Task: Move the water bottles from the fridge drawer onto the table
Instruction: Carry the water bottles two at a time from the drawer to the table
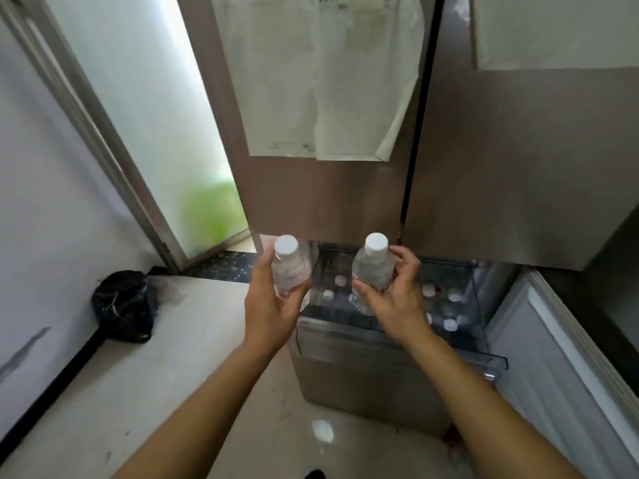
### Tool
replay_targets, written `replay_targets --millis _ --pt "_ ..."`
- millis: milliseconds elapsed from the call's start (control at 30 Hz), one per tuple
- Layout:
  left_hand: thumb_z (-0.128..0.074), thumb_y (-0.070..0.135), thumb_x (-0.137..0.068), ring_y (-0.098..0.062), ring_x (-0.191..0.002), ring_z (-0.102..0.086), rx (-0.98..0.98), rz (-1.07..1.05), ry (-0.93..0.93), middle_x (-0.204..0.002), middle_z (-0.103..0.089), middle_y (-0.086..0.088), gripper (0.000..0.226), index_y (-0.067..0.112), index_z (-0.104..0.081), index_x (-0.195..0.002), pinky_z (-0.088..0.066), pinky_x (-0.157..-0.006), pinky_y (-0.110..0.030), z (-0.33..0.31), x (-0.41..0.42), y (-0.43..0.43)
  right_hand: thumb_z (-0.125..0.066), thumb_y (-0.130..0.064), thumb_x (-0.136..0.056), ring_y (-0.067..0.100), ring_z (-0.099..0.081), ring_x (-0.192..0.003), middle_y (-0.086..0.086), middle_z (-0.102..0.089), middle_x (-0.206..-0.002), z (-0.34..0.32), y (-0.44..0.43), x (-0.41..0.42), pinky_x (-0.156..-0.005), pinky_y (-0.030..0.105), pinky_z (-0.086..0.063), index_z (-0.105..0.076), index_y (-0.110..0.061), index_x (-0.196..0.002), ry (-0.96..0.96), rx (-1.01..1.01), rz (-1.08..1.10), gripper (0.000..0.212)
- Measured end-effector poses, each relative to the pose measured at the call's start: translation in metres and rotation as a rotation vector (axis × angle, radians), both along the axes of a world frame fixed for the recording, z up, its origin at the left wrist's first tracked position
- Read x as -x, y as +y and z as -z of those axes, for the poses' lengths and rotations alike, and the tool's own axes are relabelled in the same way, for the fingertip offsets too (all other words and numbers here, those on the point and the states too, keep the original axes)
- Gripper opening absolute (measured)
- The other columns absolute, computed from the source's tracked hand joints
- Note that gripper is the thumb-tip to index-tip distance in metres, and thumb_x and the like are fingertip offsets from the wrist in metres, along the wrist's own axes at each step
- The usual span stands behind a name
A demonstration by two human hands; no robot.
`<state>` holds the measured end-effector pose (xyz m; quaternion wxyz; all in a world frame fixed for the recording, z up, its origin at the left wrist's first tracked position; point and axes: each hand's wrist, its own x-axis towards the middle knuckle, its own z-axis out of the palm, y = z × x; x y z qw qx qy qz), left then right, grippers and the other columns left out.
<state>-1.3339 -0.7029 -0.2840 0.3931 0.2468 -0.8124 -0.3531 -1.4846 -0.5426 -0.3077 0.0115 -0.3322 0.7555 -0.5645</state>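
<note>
We find the left hand [273, 305] wrapped round the middle of one water bottle [290, 267], upright beside the open fridge drawer [363, 340]. The right hand [394, 302] grasps a second bottle [371, 271] above the drawer. We judge both full, fairly heavy, thin-walled and possibly slippery, so best held mid-body. The remaining bottles [428, 290] show only as white caps; their count is unclear.

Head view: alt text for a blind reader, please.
A person's left hand and right hand each grip a clear plastic white-capped water bottle, the left bottle and right bottle, upright by the pulled-out brown fridge drawer. More white-capped bottles stand inside it; a black bag lies on the pale surface at left.
</note>
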Motion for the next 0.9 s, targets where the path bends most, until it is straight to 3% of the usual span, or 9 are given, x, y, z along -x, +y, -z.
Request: replay_targets --millis 67,167,267,433,500,633,900 --pt "-0.080 0.035 -0.079 -0.015 -0.128 -0.051 0.010 -0.063 0.030 -0.143 -0.052 0.002 0.081 0.021 -0.038 -0.147 -0.046 -0.104 -0.029 -0.016 -0.034 0.001 -0.080 -0.033 -0.081 0.024 -0.057 -0.115 0.007 -0.048 -0.136 -0.012 -0.011 -0.022 -0.088 0.033 -0.053 -0.020 -0.044 -0.132 0.042 0.021 -0.074 0.079" --pt "-0.075 0.046 -0.079 -0.013 -0.127 -0.052 0.014 -0.143 0.061 -0.142 -0.052 0.003 0.083 0.024 -0.036 -0.148 -0.047 -0.101 -0.030 -0.038 -0.092 0.001 -0.076 -0.043 -0.083 0.022 -0.056 -0.120 0.002 -0.048 -0.140 -0.027 -0.033 -0.061 -0.095 0.046 -0.054 -0.021 -0.054 -0.134 0.060 0.063 -0.201 0.076" --pt "-0.078 0.037 -0.079 -0.015 -0.123 -0.055 -0.055 -0.234 0.057 -0.136 -0.056 0.004 0.082 0.028 -0.034 -0.149 -0.049 -0.101 -0.042 -0.045 -0.159 -0.007 -0.073 -0.043 -0.087 0.018 -0.053 -0.126 -0.003 -0.044 -0.146 -0.039 -0.055 -0.113 -0.103 0.050 -0.050 -0.017 -0.062 -0.135 0.038 0.102 -0.348 0.076" --pt "-0.077 0.028 -0.081 -0.014 -0.121 -0.057 -0.133 -0.394 0.124 -0.132 -0.055 0.013 0.078 0.055 -0.032 -0.139 -0.050 -0.101 -0.050 -0.050 -0.287 -0.015 -0.067 -0.046 -0.091 0.021 -0.048 -0.133 -0.006 -0.040 -0.151 -0.044 -0.095 -0.217 -0.106 0.057 -0.044 -0.017 -0.058 -0.145 0.083 0.068 -0.530 0.074" --pt "-0.076 0.026 -0.083 -0.015 -0.124 -0.055 -0.137 -0.463 0.117 -0.134 -0.051 0.016 0.080 0.062 -0.027 -0.136 -0.048 -0.104 -0.052 -0.053 -0.348 -0.017 -0.064 -0.047 -0.092 0.020 -0.044 -0.136 -0.004 -0.039 -0.152 -0.044 -0.115 -0.271 -0.109 0.054 -0.042 -0.016 -0.056 -0.147 0.110 0.057 -0.596 0.074" --pt "-0.075 0.025 -0.084 -0.018 -0.132 -0.048 -0.154 -0.584 0.153 -0.144 -0.047 0.008 0.083 0.038 -0.027 -0.151 -0.044 -0.107 -0.053 -0.051 -0.469 -0.024 -0.063 -0.045 -0.094 0.017 -0.048 -0.134 -0.006 -0.041 -0.151 -0.046 -0.150 -0.383 -0.109 0.046 -0.042 -0.015 -0.061 -0.145 0.162 0.068 -0.709 0.073" --pt "-0.075 0.038 -0.082 -0.019 -0.131 -0.050 -0.136 -0.827 0.203 -0.142 -0.049 0.006 0.084 0.039 -0.027 -0.151 -0.047 -0.104 -0.055 -0.061 -0.728 -0.038 -0.059 -0.053 -0.094 -0.002 -0.038 -0.132 -0.011 -0.033 -0.156 -0.056 -0.223 -0.644 -0.108 0.033 -0.040 -0.006 -0.062 -0.145 0.181 0.058 -1.024 0.074"
